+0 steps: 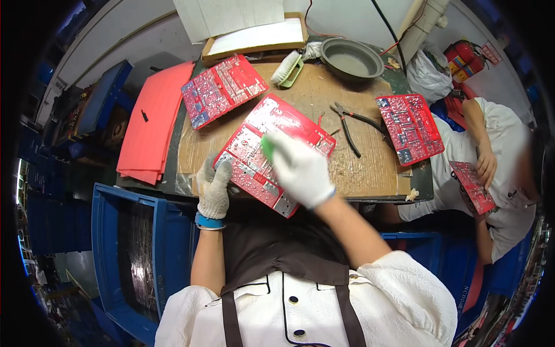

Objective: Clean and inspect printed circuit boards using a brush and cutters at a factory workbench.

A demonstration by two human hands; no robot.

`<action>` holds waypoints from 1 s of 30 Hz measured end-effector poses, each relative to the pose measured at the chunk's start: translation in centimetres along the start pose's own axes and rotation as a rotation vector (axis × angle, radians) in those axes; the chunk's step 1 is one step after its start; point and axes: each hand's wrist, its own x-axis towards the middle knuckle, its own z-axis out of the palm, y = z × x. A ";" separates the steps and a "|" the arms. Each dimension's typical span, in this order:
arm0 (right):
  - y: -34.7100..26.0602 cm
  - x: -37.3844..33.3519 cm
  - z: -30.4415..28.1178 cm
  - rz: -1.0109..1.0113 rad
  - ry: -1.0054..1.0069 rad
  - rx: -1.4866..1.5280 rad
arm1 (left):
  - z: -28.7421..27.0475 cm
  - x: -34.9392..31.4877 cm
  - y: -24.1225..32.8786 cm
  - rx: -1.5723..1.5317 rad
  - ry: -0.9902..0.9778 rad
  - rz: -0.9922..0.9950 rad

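Note:
A large red circuit board (243, 168) with silver patches and specks lies tilted in front of me, its near corner reaching past the table edge. My gloved left hand (214, 185) grips its left edge, thumb on top. Over the board's middle, my gloved right hand (300, 168) is closed on a green object (267, 148), mostly hidden by the fingers and blurred. Similar red boards lie at the far left (224, 89) and at the right (409, 128). Beyond the board rests a green-handled brush (287, 69) with white bristles. Cutting pliers (347, 132) with black handles lie right of the board.
Brown cardboard (370, 179) covers the table. A grey basin (352, 68) stands at the back beside a shallow carton (254, 41). Pink sheets (151, 124) are stacked at left. Blue crates (104, 254) stand below. A seated co-worker (491, 133) at right holds another red board (473, 186).

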 end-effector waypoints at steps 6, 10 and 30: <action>11.6 13.8 -5.2 0.088 0.050 -0.288 | -0.4 0.2 -0.8 -0.009 0.041 0.019; 17.0 21.5 -8.5 0.365 -0.028 -0.581 | -0.6 0.2 0.0 0.055 -0.007 -0.026; 13.3 15.8 -8.1 0.066 -0.058 -0.361 | -0.6 0.4 0.0 0.110 0.035 -0.088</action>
